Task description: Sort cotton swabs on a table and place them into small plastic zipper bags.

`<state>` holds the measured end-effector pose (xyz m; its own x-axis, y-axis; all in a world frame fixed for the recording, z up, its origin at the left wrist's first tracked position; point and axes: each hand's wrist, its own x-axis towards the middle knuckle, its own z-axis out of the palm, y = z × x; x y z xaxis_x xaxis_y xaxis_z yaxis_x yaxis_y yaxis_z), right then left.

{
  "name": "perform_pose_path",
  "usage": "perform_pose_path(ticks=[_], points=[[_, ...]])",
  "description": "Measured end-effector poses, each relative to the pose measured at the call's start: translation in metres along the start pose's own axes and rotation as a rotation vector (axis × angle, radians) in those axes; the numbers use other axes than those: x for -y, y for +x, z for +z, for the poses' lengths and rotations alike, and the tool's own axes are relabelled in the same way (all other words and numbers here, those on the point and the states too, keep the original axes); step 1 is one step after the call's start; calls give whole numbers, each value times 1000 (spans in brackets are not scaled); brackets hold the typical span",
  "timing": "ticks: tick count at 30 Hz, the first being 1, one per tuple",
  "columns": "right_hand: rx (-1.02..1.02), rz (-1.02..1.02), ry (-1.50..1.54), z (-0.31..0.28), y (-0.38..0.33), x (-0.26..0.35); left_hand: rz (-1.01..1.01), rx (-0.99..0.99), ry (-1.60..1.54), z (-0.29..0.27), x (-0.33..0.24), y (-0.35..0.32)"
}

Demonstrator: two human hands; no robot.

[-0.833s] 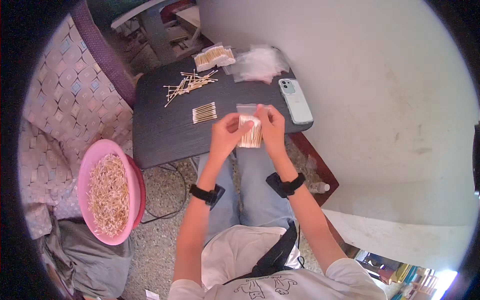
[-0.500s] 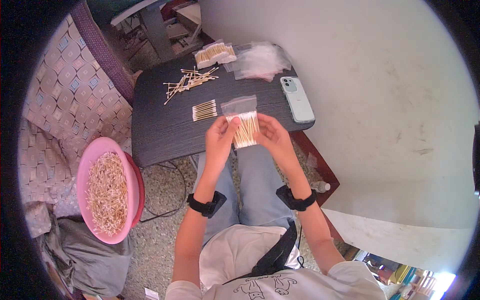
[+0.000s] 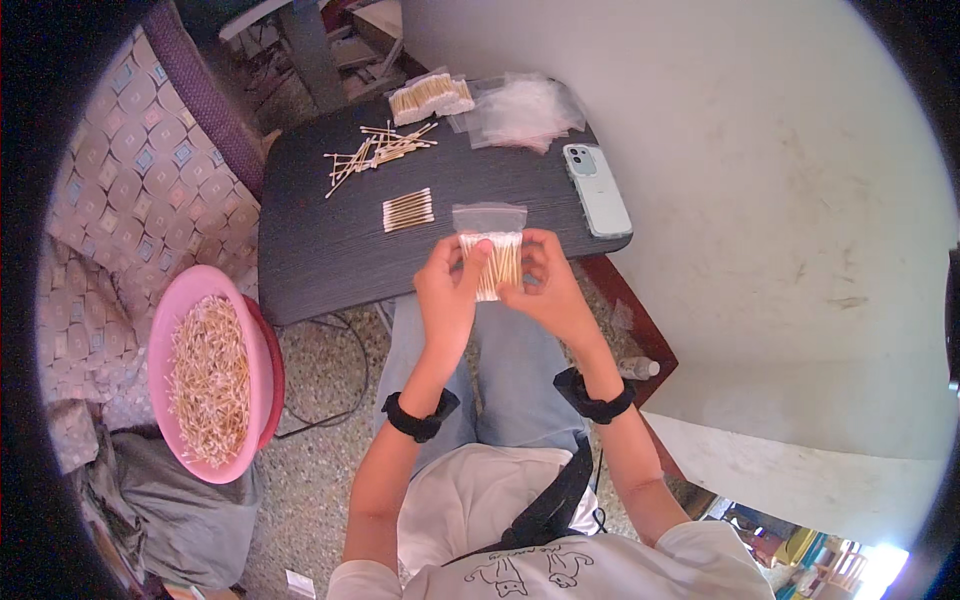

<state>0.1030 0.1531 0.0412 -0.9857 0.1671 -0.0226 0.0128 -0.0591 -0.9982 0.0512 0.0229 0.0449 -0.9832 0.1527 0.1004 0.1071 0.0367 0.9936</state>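
Between my two hands, over the near edge of the dark table (image 3: 320, 265), is a clear zip bag of cotton swabs (image 3: 505, 262). Its see-through top flap stands up above the swabs. My left hand (image 3: 448, 280) grips the bag's left side, thumb pressed across the front. On the other side my right hand (image 3: 545, 290) pinches the lower right part, its thumb near the bottom corner. Just beyond my left hand lies a neat row of cotton swabs (image 3: 408, 210). Farther back is a loose, criss-crossed heap of cotton swabs (image 3: 378, 153).
Filled swab bags (image 3: 430, 99) lie at the table's back edge beside a stack of clear bags (image 3: 525, 112). A pale phone (image 3: 598, 190) rests at the right edge. On the left, a pink basin (image 3: 262, 370) holds many loose swabs. A wall (image 3: 760, 200) rises on the right.
The bag has shifted slightly right and down, held more upright. My left thumb has slid across its front, and my right thumb sits lower. The view has moved a little.
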Motion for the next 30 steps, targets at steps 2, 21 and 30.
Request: perform_pose_path(ticks=[2, 21, 30], points=[[19, 11, -72, -1, -1, -1, -20, 30, -33, -2, 7, -1], [-103, 12, 38, -9, -2, 2, -94, 529, -265, -23, 13, -1], [-5, -106, 118, -2, -3, 1, -66, 413, -371, -19, 15, -4]])
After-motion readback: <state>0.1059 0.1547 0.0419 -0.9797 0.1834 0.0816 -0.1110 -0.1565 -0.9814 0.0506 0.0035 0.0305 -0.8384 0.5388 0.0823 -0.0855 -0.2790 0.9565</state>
